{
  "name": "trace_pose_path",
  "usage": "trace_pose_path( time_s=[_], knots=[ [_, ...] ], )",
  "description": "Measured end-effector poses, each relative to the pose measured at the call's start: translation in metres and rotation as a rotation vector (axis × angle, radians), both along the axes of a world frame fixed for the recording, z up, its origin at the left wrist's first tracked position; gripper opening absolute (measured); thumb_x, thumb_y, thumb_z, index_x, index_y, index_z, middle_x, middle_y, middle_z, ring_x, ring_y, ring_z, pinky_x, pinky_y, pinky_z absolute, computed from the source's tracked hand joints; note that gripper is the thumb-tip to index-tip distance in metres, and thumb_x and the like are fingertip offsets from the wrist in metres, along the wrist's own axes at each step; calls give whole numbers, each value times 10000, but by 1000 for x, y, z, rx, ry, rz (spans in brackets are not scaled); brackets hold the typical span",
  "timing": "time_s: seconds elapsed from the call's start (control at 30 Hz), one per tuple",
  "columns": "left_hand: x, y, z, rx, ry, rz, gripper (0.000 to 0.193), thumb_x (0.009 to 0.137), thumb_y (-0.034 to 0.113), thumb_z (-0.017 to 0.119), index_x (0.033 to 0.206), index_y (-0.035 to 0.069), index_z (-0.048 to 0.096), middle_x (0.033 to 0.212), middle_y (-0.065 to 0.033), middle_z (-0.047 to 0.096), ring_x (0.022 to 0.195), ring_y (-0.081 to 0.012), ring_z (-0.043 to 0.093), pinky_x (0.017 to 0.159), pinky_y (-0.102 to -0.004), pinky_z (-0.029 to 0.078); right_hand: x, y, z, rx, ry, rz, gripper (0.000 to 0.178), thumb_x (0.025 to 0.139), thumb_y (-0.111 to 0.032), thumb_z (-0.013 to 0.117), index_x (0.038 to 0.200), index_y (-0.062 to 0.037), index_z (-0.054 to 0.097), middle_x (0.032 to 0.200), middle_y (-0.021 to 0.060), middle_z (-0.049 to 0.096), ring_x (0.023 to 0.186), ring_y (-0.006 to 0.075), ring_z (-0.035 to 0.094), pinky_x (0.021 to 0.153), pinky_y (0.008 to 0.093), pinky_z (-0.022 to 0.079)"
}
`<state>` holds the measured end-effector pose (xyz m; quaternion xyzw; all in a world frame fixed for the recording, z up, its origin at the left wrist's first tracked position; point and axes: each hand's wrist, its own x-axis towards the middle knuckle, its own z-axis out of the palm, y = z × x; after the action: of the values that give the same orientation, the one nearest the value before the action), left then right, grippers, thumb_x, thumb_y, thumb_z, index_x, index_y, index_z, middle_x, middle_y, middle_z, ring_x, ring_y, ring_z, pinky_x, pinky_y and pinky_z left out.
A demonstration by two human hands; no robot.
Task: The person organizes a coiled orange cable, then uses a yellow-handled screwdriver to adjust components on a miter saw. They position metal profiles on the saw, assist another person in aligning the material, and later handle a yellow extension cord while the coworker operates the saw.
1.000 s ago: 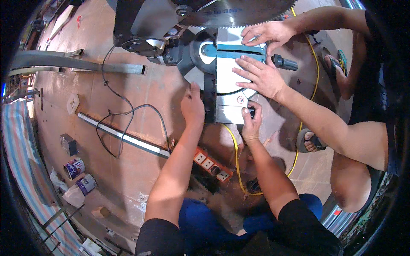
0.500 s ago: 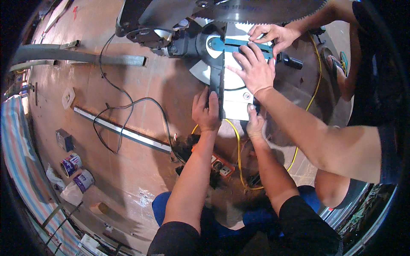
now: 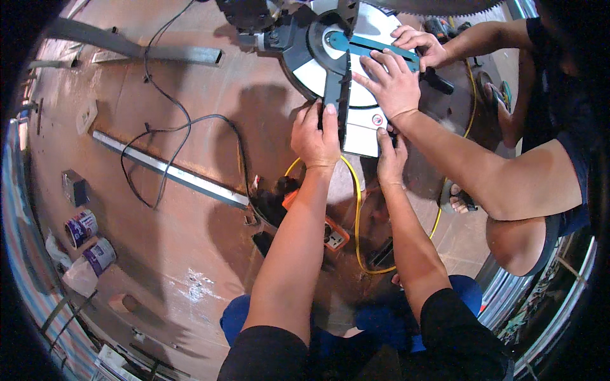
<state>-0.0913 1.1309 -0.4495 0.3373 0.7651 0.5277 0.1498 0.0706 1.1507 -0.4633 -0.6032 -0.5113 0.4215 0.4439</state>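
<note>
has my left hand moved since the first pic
Yes. Judged against the orange power strip, your left hand has shifted to the right, up to the dark fence.

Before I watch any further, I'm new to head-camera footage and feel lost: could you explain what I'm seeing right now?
There is no robot: these are a person's bare hands, seen by a wide fisheye camera worn on the head, looking down; its lens bends straight edges. They are at a saw, whose toothed blade shows at the top. The left hand is on the dark fence; the right hand holds the edge of the pale base. A co-worker's hands are at the teal slotted strip. On the brown floor are a yellow cable, an orange power strip and two cans.
</note>
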Motion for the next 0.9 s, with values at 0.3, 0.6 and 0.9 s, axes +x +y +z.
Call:
trace_pose_path(
  time_s=[0.3,0.6,0.9],
  knots=[
    [-3,0,-1,61,37,13,426,961,386,626,1100,0,742,1052,-180,716,948,-381,673,863,-452,520,-14,3,4,3,-249,-62,483,978,-346,657,1175,95,645,1130,230,687,1078,310,620,992,400,441],
    [-3,1,-4,84,48,23,433,934,375,650,1102,-16,734,1055,-184,709,933,-395,669,841,-470,520,-15,8,-3,-37,-254,-72,446,1006,-305,621,1192,97,670,1173,141,685,1077,218,597,997,338,437],
    [-4,1,-1,66,69,22,415,982,371,601,1078,-8,740,1032,-195,713,961,-378,677,875,-442,521,-13,10,-17,-29,-60,-85,489,990,-358,651,1152,103,657,1080,179,698,1010,248,616,949,368,460]
  ],
)
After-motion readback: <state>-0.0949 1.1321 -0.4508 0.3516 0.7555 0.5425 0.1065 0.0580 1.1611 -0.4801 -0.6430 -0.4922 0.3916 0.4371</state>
